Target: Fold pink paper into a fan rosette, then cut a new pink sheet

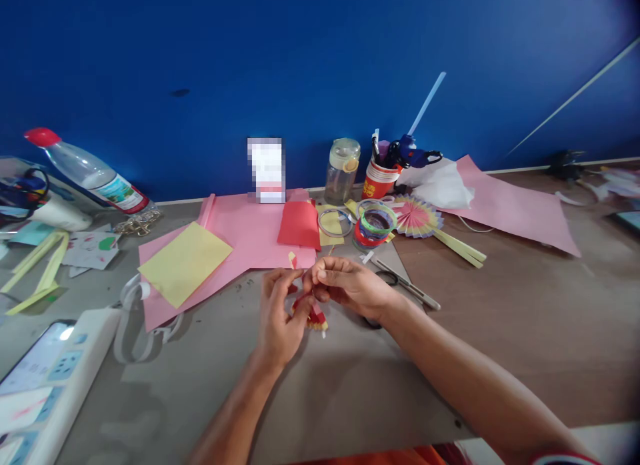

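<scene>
My left hand (pixel 281 311) is closed around a small folded paper piece (pixel 317 315) in red, pink and yellow, just above the grey mat. Its fingers hide the upper part of the piece. Pressed together right above it are the fingertips of my right hand (pixel 345 281), which meet the left fingers; whatever they pinch is too small to tell. Beneath my right wrist lie black-handled scissors (pixel 387 277), partly covered. A utility knife (pixel 417 293) rests just to their right.
Pink sheets (pixel 240 231), a yellow sheet (pixel 186 265) and a red paper (pixel 299 225) lie ahead. Behind them stand a phone (pixel 267 170), a glass jar (pixel 343 171) and a red cup (pixel 379 181) of tools. A paper fan (pixel 415 217) lies right, a power strip (pixel 83 371) left.
</scene>
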Action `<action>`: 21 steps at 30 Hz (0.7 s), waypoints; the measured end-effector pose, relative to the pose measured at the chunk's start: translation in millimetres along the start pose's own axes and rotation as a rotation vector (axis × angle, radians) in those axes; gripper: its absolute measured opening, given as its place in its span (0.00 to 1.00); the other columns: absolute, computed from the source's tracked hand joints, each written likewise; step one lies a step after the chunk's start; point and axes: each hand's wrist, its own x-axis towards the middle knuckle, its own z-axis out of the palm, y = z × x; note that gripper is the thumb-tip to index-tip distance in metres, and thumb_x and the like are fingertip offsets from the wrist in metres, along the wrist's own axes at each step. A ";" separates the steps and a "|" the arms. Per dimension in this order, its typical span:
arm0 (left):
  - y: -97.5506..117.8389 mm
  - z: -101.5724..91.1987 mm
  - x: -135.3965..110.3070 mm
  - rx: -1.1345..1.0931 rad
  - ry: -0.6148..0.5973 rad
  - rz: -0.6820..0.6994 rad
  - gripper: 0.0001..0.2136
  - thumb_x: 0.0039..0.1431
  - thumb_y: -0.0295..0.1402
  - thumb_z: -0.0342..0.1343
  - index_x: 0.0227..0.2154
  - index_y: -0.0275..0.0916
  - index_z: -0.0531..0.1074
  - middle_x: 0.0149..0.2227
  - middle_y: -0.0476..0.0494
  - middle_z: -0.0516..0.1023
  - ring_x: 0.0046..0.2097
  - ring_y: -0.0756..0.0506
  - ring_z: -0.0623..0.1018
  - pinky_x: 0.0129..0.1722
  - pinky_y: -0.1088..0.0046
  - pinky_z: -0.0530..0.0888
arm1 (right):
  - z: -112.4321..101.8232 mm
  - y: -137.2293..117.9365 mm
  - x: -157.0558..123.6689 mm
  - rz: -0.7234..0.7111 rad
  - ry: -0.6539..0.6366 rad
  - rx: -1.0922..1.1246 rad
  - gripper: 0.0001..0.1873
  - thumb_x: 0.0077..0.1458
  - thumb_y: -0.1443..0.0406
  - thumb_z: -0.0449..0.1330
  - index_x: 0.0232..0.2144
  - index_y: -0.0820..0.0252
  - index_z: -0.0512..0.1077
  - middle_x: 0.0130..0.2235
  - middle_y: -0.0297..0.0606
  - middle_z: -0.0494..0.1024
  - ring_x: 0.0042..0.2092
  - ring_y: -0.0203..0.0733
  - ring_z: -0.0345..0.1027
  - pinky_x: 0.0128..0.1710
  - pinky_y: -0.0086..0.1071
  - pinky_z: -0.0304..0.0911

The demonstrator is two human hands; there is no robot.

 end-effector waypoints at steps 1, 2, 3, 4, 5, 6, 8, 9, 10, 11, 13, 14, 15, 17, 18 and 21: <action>1.1 0.5 -0.2 0.013 0.000 0.035 0.17 0.55 0.26 0.56 0.48 0.43 0.67 0.45 0.42 0.66 0.46 0.45 0.69 0.44 0.68 0.71 | 1.0 0.4 -0.4 -0.013 -0.004 -0.037 0.10 0.50 0.61 0.63 0.26 0.62 0.68 0.28 0.33 0.70 0.25 0.30 0.57 0.29 0.28 0.55; 1.7 1.0 -0.2 0.024 -0.002 0.059 0.17 0.55 0.25 0.55 0.48 0.43 0.66 0.44 0.42 0.65 0.46 0.46 0.69 0.44 0.68 0.71 | 2.4 0.7 -1.0 -0.035 -0.004 -0.101 0.09 0.51 0.61 0.62 0.26 0.62 0.69 0.28 0.32 0.68 0.25 0.30 0.56 0.28 0.28 0.55; 1.7 1.6 -0.2 0.030 -0.012 0.067 0.17 0.56 0.25 0.55 0.48 0.43 0.67 0.44 0.43 0.64 0.45 0.46 0.69 0.43 0.69 0.71 | 4.4 0.9 -1.6 -0.071 0.004 -0.205 0.08 0.52 0.62 0.61 0.26 0.61 0.69 0.27 0.31 0.67 0.26 0.31 0.56 0.29 0.28 0.55; 1.2 2.2 -0.1 0.034 -0.028 0.063 0.16 0.56 0.24 0.54 0.47 0.43 0.67 0.44 0.43 0.64 0.44 0.47 0.69 0.41 0.70 0.72 | 6.7 0.9 -2.3 -0.122 0.026 -0.347 0.06 0.52 0.64 0.60 0.26 0.61 0.70 0.28 0.32 0.67 0.28 0.32 0.58 0.31 0.28 0.56; 0.2 2.8 0.0 0.037 -0.040 0.052 0.15 0.56 0.24 0.53 0.46 0.43 0.68 0.43 0.43 0.64 0.43 0.48 0.70 0.40 0.71 0.72 | 9.4 0.9 -3.2 -0.185 0.059 -0.512 0.05 0.53 0.66 0.58 0.26 0.61 0.70 0.29 0.33 0.67 0.31 0.34 0.60 0.34 0.29 0.57; -1.1 3.1 0.3 0.041 -0.047 0.040 0.14 0.56 0.23 0.52 0.44 0.42 0.69 0.43 0.43 0.64 0.42 0.48 0.70 0.39 0.72 0.72 | 12.2 0.8 -4.2 -0.245 0.096 -0.678 0.05 0.53 0.69 0.57 0.25 0.61 0.70 0.31 0.34 0.67 0.35 0.36 0.62 0.38 0.31 0.58; -4.3 2.8 1.4 0.048 -0.040 0.043 0.11 0.56 0.23 0.52 0.40 0.41 0.71 0.42 0.44 0.65 0.40 0.49 0.70 0.37 0.72 0.72 | 17.8 0.0 -6.3 -0.314 0.140 -0.927 0.07 0.52 0.73 0.55 0.24 0.61 0.68 0.34 0.36 0.69 0.40 0.37 0.63 0.43 0.32 0.58; -6.0 2.0 2.1 0.059 -0.028 0.055 0.09 0.56 0.23 0.52 0.37 0.41 0.72 0.42 0.44 0.65 0.40 0.49 0.70 0.37 0.72 0.71 | 20.2 -0.8 -7.5 -0.319 0.148 -0.985 0.08 0.52 0.74 0.54 0.23 0.61 0.67 0.34 0.37 0.69 0.41 0.37 0.63 0.43 0.32 0.58; -7.5 0.8 2.8 0.076 -0.014 0.070 0.07 0.57 0.23 0.52 0.34 0.40 0.72 0.41 0.45 0.66 0.39 0.49 0.70 0.38 0.72 0.71 | 22.5 -2.0 -8.7 -0.312 0.146 -1.010 0.09 0.51 0.75 0.53 0.22 0.61 0.66 0.35 0.37 0.69 0.41 0.37 0.64 0.43 0.32 0.58; -8.8 -0.7 3.6 0.098 0.005 0.082 0.06 0.57 0.24 0.52 0.32 0.40 0.72 0.39 0.45 0.66 0.40 0.49 0.70 0.38 0.72 0.70 | 24.7 -3.4 -10.0 -0.302 0.145 -1.022 0.09 0.51 0.75 0.53 0.22 0.61 0.65 0.36 0.37 0.70 0.41 0.37 0.64 0.43 0.32 0.59; -10.9 -4.2 5.1 0.146 0.044 0.099 0.06 0.57 0.25 0.52 0.31 0.39 0.72 0.36 0.46 0.67 0.39 0.48 0.70 0.38 0.71 0.70 | 29.1 -6.6 -12.6 -0.302 0.158 -1.050 0.09 0.51 0.75 0.53 0.22 0.61 0.65 0.36 0.38 0.70 0.41 0.37 0.65 0.42 0.30 0.59; -11.6 -5.9 5.6 0.164 0.064 0.106 0.05 0.57 0.25 0.52 0.31 0.39 0.72 0.35 0.46 0.67 0.38 0.48 0.70 0.37 0.72 0.70 | 31.7 -7.8 -14.0 -0.305 0.160 -1.079 0.08 0.51 0.75 0.53 0.23 0.61 0.66 0.35 0.37 0.70 0.39 0.36 0.65 0.40 0.29 0.59; -12.2 -7.2 6.0 0.177 0.079 0.114 0.05 0.58 0.26 0.52 0.32 0.39 0.72 0.34 0.46 0.68 0.37 0.48 0.70 0.37 0.72 0.69 | 34.4 -8.4 -15.3 -0.302 0.152 -1.122 0.08 0.51 0.75 0.53 0.24 0.62 0.66 0.34 0.36 0.70 0.36 0.35 0.64 0.37 0.28 0.59; -12.9 -9.0 6.3 0.192 0.083 0.123 0.06 0.58 0.27 0.51 0.34 0.39 0.73 0.33 0.45 0.71 0.36 0.48 0.72 0.36 0.72 0.70 | 40.3 -7.4 -18.1 -0.286 0.101 -1.251 0.07 0.51 0.75 0.54 0.25 0.62 0.67 0.30 0.34 0.69 0.31 0.33 0.62 0.32 0.27 0.58; -13.0 -9.3 6.2 0.203 0.072 0.115 0.06 0.59 0.27 0.51 0.35 0.39 0.73 0.32 0.45 0.72 0.35 0.48 0.72 0.36 0.73 0.70 | 43.3 -5.9 -19.6 -0.280 0.062 -1.339 0.07 0.52 0.74 0.54 0.25 0.62 0.67 0.30 0.34 0.70 0.31 0.34 0.62 0.32 0.27 0.58; -13.8 -9.1 5.3 0.210 0.055 0.052 0.07 0.59 0.29 0.50 0.35 0.40 0.74 0.31 0.46 0.74 0.33 0.48 0.73 0.36 0.74 0.70 | 51.0 -1.6 -26.4 -0.269 -0.113 -1.667 0.07 0.55 0.71 0.54 0.27 0.63 0.70 0.33 0.39 0.74 0.35 0.38 0.64 0.33 0.30 0.59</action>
